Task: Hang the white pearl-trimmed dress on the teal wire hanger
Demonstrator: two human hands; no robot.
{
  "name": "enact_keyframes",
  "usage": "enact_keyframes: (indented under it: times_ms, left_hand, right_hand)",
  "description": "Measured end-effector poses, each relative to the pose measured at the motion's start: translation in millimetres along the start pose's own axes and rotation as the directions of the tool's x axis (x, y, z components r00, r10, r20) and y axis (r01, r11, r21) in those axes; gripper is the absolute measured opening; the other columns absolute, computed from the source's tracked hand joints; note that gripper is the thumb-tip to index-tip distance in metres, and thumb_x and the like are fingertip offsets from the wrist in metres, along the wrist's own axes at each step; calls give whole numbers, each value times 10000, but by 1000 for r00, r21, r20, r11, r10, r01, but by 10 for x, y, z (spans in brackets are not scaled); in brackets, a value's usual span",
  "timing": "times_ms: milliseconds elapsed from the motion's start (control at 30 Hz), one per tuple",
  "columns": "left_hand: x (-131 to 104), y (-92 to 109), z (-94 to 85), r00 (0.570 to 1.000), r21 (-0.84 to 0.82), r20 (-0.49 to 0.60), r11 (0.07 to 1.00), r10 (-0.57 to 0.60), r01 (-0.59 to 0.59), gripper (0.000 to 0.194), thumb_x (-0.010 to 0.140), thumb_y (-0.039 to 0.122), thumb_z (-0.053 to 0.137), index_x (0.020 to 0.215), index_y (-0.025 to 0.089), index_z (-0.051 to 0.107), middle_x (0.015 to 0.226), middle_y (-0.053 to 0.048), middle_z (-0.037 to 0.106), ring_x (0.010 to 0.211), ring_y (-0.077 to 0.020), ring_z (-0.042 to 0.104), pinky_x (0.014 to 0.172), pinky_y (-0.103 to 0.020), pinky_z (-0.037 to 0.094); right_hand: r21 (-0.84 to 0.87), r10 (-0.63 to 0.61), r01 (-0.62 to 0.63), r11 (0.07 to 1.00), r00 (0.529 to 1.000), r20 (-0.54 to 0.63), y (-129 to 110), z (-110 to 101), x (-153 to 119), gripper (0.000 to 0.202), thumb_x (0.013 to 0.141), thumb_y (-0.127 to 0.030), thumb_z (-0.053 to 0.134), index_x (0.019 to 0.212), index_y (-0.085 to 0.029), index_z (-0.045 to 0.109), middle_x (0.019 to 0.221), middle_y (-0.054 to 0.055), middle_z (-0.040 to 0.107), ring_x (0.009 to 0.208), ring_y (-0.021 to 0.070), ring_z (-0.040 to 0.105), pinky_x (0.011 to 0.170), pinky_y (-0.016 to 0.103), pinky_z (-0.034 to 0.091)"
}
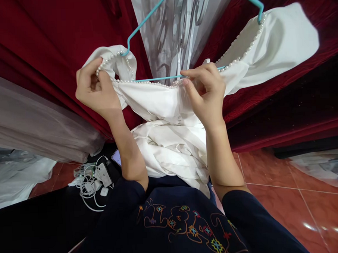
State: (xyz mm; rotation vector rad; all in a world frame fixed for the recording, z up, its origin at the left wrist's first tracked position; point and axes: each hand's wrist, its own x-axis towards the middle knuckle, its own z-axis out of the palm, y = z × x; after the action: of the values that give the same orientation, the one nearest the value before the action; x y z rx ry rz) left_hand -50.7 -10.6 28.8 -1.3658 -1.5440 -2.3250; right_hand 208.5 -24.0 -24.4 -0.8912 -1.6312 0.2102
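A white dress (156, 101) with pearl beads along its neckline hangs from a light blue hanger (147, 19). My left hand (96, 88) pinches the beaded edge of the left sleeve, near the hanger's left end. At the middle of the neckline, my right hand (208, 91) has thumb and forefinger closed on the beaded edge, close to the hanger's lower bar. The right sleeve (285, 43) spreads out beyond the hanger's right end. Below, the skirt (170, 149) lies bunched in folds against my lap.
Dark red fabric (55, 38) hangs behind on both sides, with clear plastic covers (167, 37) between. A power strip (104, 175) with tangled white cables (89, 187) and a phone (116, 157) lie on a black surface (36, 225) at left. Red tiles (272, 174) cover the floor.
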Motion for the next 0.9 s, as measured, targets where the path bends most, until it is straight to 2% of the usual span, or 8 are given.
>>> enact_keyframes:
  times_ms: [100, 200, 400, 533, 633, 733, 800, 900]
  left_hand:
    - [178, -7, 54, 985, -7, 61, 987, -162, 163, 494, 909, -289, 482, 917, 155, 697, 893, 69, 683, 954, -80, 639, 977, -248, 553]
    - [240, -71, 141, 962, -22, 128, 969, -242, 247, 414, 965, -240, 495, 964, 134, 673, 947, 65, 679, 973, -65, 623, 990, -224, 531]
    - [268, -189, 201, 943, -53, 252, 970, -217, 237, 320, 971, -155, 637, 863, 137, 564, 985, 59, 615, 1144, -81, 564, 1049, -160, 467]
    - [168, -369, 281, 938, -94, 315, 979, -144, 181, 330, 950, -70, 726, 917, 150, 482, 963, 76, 587, 1058, -42, 580, 1002, -145, 478]
    - [11, -390, 353, 961, -160, 256, 976, -105, 149, 337, 956, -108, 665, 987, 159, 463, 914, 87, 534, 939, 14, 574, 961, -117, 480]
    - [-26, -330, 372, 982, -251, 154, 957, -111, 148, 272, 1051, -125, 483, 994, 139, 517, 944, 69, 569, 956, 10, 576, 999, -142, 485]
    - [54, -346, 350, 977, -240, 120, 950, -175, 199, 313, 1081, -116, 416, 930, 125, 545, 896, 60, 579, 965, -14, 575, 1007, -168, 480]
    - [140, -500, 260, 957, -180, 53, 940, -284, 289, 352, 1098, -97, 390, 875, 123, 552, 830, 60, 591, 956, -42, 605, 968, -202, 486]
  right_hand:
    - [-5, -19, 18, 1000, 1000, -12, 4, 64, 26, 380, 1051, -601, 548, 1166, -290, 732, 1013, 66, 618, 848, 184, 600, 850, 477, 623]
    - [-26, -17, 17, 1000, 1000, -20, 31, 98, 62, 411, 1049, -620, 538, 1145, -273, 737, 972, 62, 602, 841, 189, 604, 870, 491, 619]
    - [-76, -15, 13, 997, 999, -31, 77, 26, 154, 482, 997, -702, 575, 1011, -250, 744, 851, 44, 557, 831, 194, 598, 893, 491, 616]
    - [-54, -15, 11, 998, 998, -63, 110, 41, 162, 475, 978, -707, 605, 985, -252, 740, 843, 42, 557, 779, 174, 576, 835, 460, 616]
    - [-27, -3, 0, 1000, 997, -83, 137, 75, 144, 483, 974, -716, 601, 989, -251, 734, 868, 46, 563, 778, 171, 576, 822, 455, 619]
    - [-22, 3, -5, 1000, 996, -93, 139, 67, 127, 477, 974, -713, 603, 976, -254, 731, 869, 45, 550, 764, 161, 563, 802, 437, 623]
    - [-21, -7, 5, 1000, 996, -84, 127, 44, 122, 466, 973, -708, 610, 976, -259, 734, 863, 43, 542, 760, 159, 561, 798, 435, 625]
    - [-18, -10, 9, 1000, 998, -64, 104, 33, 116, 479, 972, -721, 601, 991, -260, 730, 858, 45, 539, 776, 172, 575, 804, 451, 628]
